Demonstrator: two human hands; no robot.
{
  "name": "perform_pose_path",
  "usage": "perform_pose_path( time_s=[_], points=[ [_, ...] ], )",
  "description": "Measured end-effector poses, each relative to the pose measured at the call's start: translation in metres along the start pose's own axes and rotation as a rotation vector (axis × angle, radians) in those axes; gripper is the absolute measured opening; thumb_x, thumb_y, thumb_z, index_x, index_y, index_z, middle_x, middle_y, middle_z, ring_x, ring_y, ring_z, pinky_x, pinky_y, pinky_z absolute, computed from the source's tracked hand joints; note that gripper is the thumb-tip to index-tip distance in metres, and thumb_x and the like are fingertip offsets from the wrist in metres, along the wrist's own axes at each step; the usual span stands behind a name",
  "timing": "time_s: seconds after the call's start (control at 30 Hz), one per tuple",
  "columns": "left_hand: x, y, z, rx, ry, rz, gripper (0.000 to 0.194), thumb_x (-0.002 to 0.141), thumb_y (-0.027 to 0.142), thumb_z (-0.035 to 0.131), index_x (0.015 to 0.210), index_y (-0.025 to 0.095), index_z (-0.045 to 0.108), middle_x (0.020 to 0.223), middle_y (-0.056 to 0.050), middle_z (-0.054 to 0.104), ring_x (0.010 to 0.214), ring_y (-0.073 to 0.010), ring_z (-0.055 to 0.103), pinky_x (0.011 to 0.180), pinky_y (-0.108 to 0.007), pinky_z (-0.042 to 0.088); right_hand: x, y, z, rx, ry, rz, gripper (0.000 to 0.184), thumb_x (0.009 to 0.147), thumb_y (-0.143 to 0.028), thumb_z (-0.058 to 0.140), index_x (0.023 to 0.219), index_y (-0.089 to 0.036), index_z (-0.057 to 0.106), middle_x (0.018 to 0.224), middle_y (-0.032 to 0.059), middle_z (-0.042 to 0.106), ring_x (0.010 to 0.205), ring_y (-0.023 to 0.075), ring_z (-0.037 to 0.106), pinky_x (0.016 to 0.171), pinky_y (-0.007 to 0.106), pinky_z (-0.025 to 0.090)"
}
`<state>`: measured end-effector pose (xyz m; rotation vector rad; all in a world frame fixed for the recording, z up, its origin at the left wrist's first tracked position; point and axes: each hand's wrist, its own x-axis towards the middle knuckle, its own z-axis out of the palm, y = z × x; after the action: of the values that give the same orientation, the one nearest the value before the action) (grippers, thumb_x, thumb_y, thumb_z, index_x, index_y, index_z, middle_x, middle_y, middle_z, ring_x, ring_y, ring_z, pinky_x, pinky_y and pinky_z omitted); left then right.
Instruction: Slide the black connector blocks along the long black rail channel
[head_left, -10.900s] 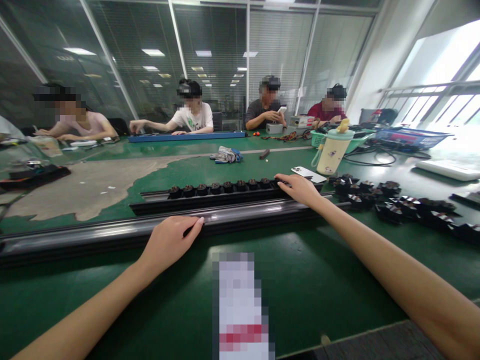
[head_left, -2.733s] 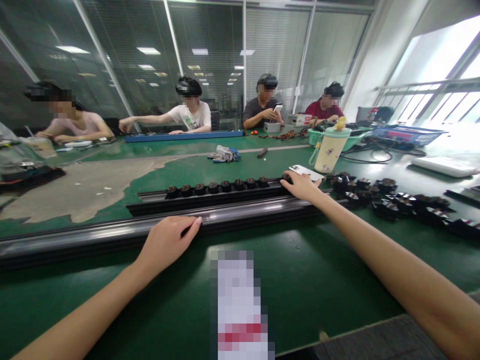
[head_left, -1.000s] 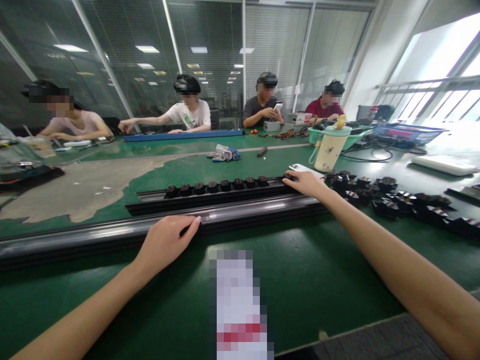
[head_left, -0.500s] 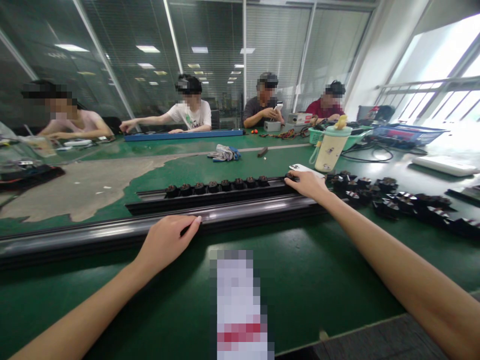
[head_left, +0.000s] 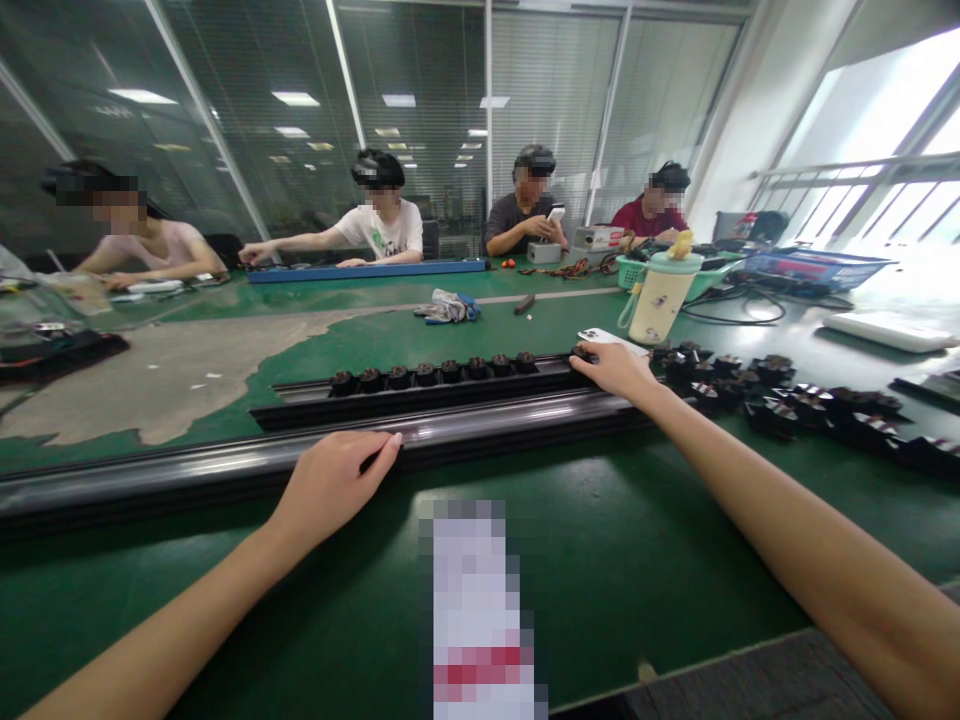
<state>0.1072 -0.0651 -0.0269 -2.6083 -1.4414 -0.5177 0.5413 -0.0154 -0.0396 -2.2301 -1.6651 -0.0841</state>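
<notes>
Long rail and shorter rail, both black, are laid side by side across the green table, the long rail nearer and run out to the left edge. At the right, black parts are spread in a loose cluster.

The left hand is laid on the long rail, thumb and finger held narrow; its other fingertips are hidden, so whether the rail is gripped cannot be told. The right hand is placed at the right end of the shorter rail, its fingers drawn narrow.

Beyond that hand, a cream cup is stood upright, and a white phone is laid flat, partly covered.

Along the shorter rail, 8 round caps are lined up. Between the right thumb and finger, a small dark piece is held, partly hidden.
</notes>
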Motion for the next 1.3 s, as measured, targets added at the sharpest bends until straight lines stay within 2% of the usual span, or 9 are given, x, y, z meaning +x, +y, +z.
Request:
perform_pose_path(
  time_s=[0.13, 0.67, 0.93, 1.3],
  points=[
    [-0.0001, -0.001, 0.0, -0.01, -0.005, 0.001, 0.062, 0.103, 0.056, 0.028, 0.098, 0.022, 0.078, 0.109, -0.008, 0.079, 0.103, -0.0298, 0.072, 0.091, -0.039, 0.052, 0.0004, 0.0003, 0.0006, -0.004, -0.003, 0.001, 0.059, 0.091, -0.067, 0.043, 0.135, -0.035, 0.066, 0.131, 0.0119, 0.064, 0.12, 0.0388, 0.057, 0.102, 0.067, 0.037],
    [0.0004, 0.0008, -0.0006, -0.01, -0.023, -0.03, 0.064, 0.102, 0.058, 0.027, 0.099, 0.022, 0.079, 0.111, -0.009, 0.079, 0.105, -0.0301, 0.071, 0.093, -0.04, 0.052, 0.0002, -0.0011, 0.0001, -0.005, 0.0, 0.017, 0.058, 0.092, -0.064, 0.045, 0.135, -0.033, 0.066, 0.133, 0.0111, 0.063, 0.12, 0.0369, 0.057, 0.104, 0.064, 0.037],
    [-0.0005, 0.0023, -0.0028, -0.012, -0.023, -0.024, 0.061, 0.102, 0.057, 0.028, 0.096, 0.024, 0.078, 0.11, -0.008, 0.079, 0.104, -0.0296, 0.072, 0.092, -0.039, 0.052, -0.0005, -0.0009, -0.0003, 0.019, 0.014, 0.026, 0.056, 0.091, -0.063, 0.046, 0.131, -0.031, 0.069, 0.128, 0.0114, 0.066, 0.118, 0.0363, 0.058, 0.104, 0.06, 0.038],
    [-0.0008, 0.0007, -0.0019, -0.015, -0.019, -0.008, 0.061, 0.103, 0.056, 0.028, 0.096, 0.023, 0.079, 0.109, -0.008, 0.079, 0.104, -0.0305, 0.072, 0.091, -0.04, 0.053, 0.002, 0.001, 0.0012, 0.035, 0.01, 0.037, 0.056, 0.09, -0.06, 0.046, 0.13, -0.029, 0.068, 0.128, 0.0119, 0.066, 0.118, 0.036, 0.058, 0.104, 0.062, 0.037]
  ],
)
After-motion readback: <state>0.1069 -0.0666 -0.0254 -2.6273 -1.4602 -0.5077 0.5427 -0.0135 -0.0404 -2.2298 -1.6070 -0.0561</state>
